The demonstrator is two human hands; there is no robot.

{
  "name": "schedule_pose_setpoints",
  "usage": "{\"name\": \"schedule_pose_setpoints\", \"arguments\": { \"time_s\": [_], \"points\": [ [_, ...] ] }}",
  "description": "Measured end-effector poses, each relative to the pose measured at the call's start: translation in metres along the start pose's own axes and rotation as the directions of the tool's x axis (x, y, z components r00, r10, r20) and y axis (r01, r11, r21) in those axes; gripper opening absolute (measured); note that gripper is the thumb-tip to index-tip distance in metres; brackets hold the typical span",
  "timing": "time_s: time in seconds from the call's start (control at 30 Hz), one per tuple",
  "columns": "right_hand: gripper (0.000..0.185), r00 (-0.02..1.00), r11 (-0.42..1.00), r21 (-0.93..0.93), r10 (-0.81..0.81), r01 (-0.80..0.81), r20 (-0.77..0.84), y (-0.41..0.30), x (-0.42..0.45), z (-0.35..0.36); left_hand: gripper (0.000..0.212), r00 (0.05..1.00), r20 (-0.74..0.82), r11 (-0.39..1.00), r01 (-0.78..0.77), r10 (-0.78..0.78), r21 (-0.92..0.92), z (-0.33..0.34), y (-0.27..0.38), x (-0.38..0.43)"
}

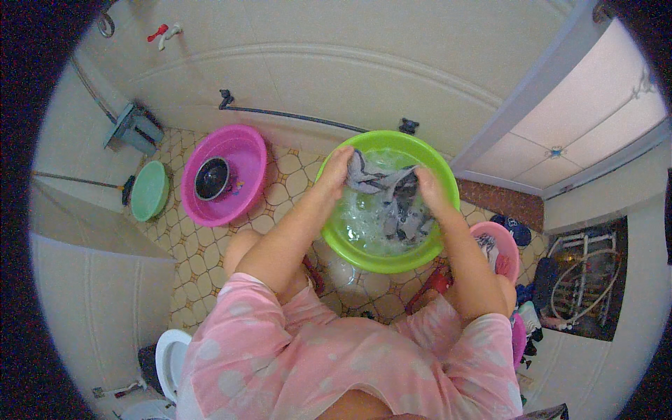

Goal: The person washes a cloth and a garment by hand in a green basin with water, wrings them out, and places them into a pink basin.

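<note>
A round lime-green plastic basin [388, 265] of sudsy water [362, 226] stands on the floor before me. Over its far half, my left hand [338, 170] grips one end of a wet grey garment [370, 176] with dark trim. My right hand [429, 189] holds the same cloth further right and looks slightly blurred. Between the two hands the fabric sags, and its lower part trails into the foamy water. What kind of garment it is, I cannot tell.
Left stands a magenta basin [247, 202] holding a dark round bowl [212, 178], with a mint-green basin [150, 191] beyond it. A pink basin of clothes [506, 236] sits by my right forearm. A pipe [294, 115] runs along the wall. A white door [572, 121] is at right.
</note>
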State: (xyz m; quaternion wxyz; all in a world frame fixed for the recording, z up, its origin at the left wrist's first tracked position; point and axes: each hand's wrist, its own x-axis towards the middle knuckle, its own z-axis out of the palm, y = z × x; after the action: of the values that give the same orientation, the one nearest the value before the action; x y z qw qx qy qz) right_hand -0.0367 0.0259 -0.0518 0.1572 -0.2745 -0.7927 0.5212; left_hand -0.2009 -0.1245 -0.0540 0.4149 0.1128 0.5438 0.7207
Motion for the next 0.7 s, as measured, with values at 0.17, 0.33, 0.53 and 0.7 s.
{"name": "schedule_pose_setpoints", "arguments": {
  "time_s": [0.17,0.33,0.53,0.7],
  "points": [
    [0.033,0.977,0.626,0.759,0.203,-0.181,0.066,-0.034,0.003,0.003,0.063,0.974,0.226,0.492,-0.203,0.013,0.847,-0.009,-0.016,-0.002],
    [0.023,0.968,0.465,0.88,0.251,-0.095,-0.028,-0.027,0.02,-0.015,0.073,0.875,0.288,0.729,0.102,-0.389,0.677,0.027,-0.001,-0.031],
    [0.064,0.938,0.996,-0.034,0.064,-0.08,-0.339,0.034,0.029,0.005,0.048,0.928,0.222,0.953,0.279,-0.299,0.12,0.029,-0.015,-0.018],
    [0.074,1.0,0.829,-0.558,-0.019,0.024,0.014,0.011,-0.012,0.044,0.042,0.957,0.011,0.955,0.29,-0.291,0.067,-0.011,-0.063,0.016]
  ]
}}
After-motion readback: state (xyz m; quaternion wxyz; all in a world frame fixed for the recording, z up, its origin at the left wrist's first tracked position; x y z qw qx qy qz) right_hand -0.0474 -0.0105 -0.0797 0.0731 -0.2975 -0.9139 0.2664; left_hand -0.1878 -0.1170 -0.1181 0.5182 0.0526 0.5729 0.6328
